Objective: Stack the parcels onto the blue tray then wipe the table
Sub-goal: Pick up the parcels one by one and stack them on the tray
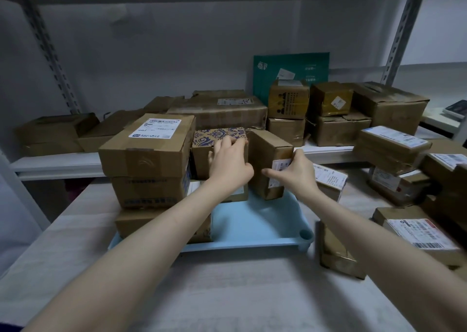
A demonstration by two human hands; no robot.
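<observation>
Now both hands are on parcels at the far side of the blue tray (255, 224). Left hand (230, 165): fingers curled over the top front edge of the patterned box (219, 136), palm against its front face. Right hand (296, 176): spread wide around the brown box (268, 155), thumb on the labelled front, fingers round the right side. This box stands on end, slightly tilted, touching the patterned box on its left, with its lower end over the tray's far right part; cannot tell if it rests there.

Left of the left hand: a stack of three boxes (147, 170) on the tray, close against the patterned box. Nearer than both hands: bare tray floor, then table (227, 293). Right of the right hand: loose parcels (331, 180) on the table, one just beside the tray's right rim. Behind the hands: a shelf (58, 161) crowded with boxes, with a green envelope (290, 70) against the wall.
</observation>
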